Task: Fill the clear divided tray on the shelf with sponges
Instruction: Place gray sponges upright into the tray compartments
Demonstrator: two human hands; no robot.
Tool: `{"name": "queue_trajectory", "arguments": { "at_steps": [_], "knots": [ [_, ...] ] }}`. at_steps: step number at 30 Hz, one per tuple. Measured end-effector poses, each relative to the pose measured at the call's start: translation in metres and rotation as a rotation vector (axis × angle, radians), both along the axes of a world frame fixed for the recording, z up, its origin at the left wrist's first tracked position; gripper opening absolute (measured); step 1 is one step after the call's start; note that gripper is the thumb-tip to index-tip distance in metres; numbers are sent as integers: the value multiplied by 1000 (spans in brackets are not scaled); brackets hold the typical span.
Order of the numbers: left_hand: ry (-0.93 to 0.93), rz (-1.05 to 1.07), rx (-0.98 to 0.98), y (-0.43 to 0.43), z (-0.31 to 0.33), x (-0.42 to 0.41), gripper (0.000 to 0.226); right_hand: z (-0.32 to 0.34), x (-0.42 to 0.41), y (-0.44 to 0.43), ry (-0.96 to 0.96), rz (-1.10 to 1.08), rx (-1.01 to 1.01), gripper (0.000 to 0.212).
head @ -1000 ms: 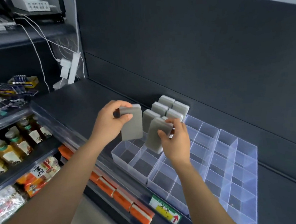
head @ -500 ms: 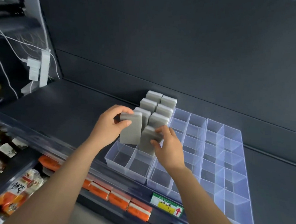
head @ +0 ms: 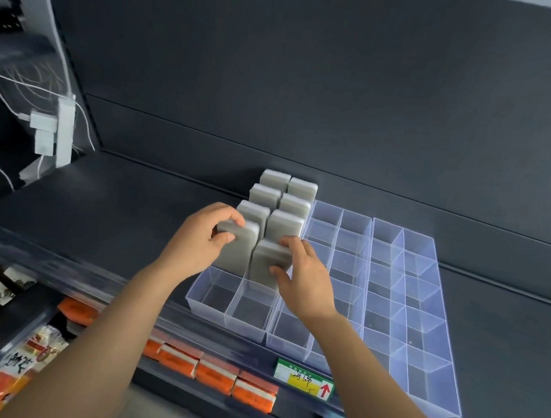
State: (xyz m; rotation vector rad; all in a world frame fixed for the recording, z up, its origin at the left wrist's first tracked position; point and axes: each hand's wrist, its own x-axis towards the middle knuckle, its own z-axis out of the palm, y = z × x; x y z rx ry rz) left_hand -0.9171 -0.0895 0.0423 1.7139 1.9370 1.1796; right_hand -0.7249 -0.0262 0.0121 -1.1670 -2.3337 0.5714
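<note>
a: which step are we on?
b: the seating of a fourth row, we judge; the left hand [head: 196, 249] has its grip clamped on a grey sponge [head: 237, 252], held near its top; the right hand [head: 306, 279] has its grip clamped on a second sponge [head: 267, 267] just beside it; both stand upright at centre frame, lower ends in the left two columns of the clear divided tray [head: 227, 323], which sits on the dark shelf [head: 121, 204].
a: and the rest of the tray?
b: six standing sponges [head: 286, 224] fill the three rows behind, toward the back wall [head: 309, 80]; the row nearest us and every column to the right hold none; we reckon the task well short of half done.
a: what does the next move call for?
b: pressing each sponge straight down until it bottoms out, then letting go without tipping the neighbours; after that we would need more sponges, and we see no supply in frame.
a: what can we not make out?
b: whether the held sponges have reached the cell floors; our hands cover part of them and the clear walls blur the edges; the price label [head: 304, 379] at lower centre is too small to read; the goods [head: 29, 354] at lower left are smeared; both forearms [head: 95, 343] run off the bottom edge.
</note>
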Motion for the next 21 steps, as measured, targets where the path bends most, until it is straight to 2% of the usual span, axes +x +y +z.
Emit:
{"name": "queue_trajectory", "arguments": {
  "at_steps": [7, 12, 17, 21],
  "knots": [
    [76, -2, -103, -1, -23, -1, 30, -2, 0, -2, 19, 10, 28, 34],
    [127, 4, -109, -1, -25, -1, 30, -5, -1, -3, 31, 14, 25, 36],
    [207, 0, -87, -4, -23, 1, 30, -6, 1, -5, 2, -6, 30, 52],
    [306, -8, 17, -5, -17, 4, 45, -6, 2, -11, 1, -22, 46, 65]
  ]
}}
